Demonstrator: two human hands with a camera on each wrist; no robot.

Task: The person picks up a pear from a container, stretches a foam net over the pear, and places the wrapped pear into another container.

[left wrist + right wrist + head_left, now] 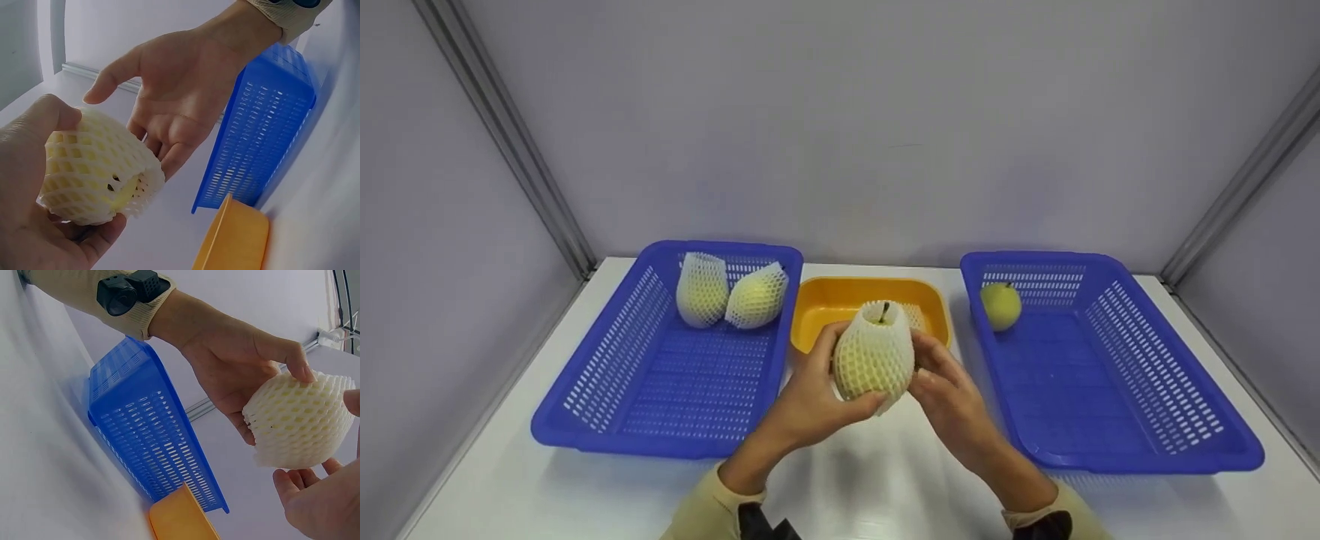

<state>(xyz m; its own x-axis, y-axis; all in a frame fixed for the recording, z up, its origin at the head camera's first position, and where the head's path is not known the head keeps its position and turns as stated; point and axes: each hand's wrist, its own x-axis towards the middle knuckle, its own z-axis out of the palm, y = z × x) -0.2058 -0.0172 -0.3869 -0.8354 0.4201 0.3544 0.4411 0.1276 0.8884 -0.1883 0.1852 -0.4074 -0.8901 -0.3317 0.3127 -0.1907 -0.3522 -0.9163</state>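
A pale yellow-green pear [874, 360] in a white foam net sleeve stands upright between the hands, its dark stem showing in the sleeve's top opening. My left hand [812, 397] grips it from the left, thumb across the front of the net. On the other side, my right hand [952, 397] has its fingers loosely bent and its fingertips right at the net. In the left wrist view the right palm [183, 84] faces the sleeved pear [95, 166], with part of its fingers hidden behind the net.
A blue basket [660, 446] on the left holds two net-sleeved pears [703, 292]. On the right, another blue basket [1140, 461] has one bare pear [1001, 306]. Behind the hands sits an orange bin [829, 289] with white netting [915, 316] inside. Grey walls [840, 150] enclose the white table [607, 487].
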